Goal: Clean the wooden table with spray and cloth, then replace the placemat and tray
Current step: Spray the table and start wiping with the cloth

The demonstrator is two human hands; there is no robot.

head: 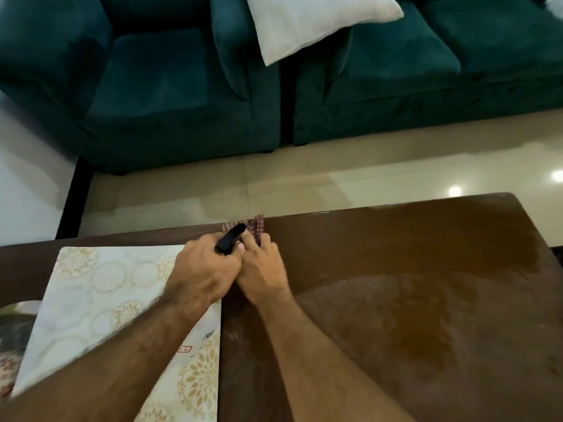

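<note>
My left hand [207,269] is closed around a spray bottle; only its black nozzle head [231,239] sticks out between the fingers. Right beside it, my right hand [262,269] presses flat on a red-and-white checked cloth [257,225] near the far edge of the dark wooden table [411,284]. Most of the cloth is hidden under the hands. A cream placemat with a floral pattern [100,300] lies on the left part of the table, under my left forearm. No tray can be made out.
A teal armchair [158,95] and a teal sofa [411,80] with a white cushion [313,22] stand beyond the table, across a strip of glossy tiled floor [304,181]. The table's right corner [515,199] is rounded.
</note>
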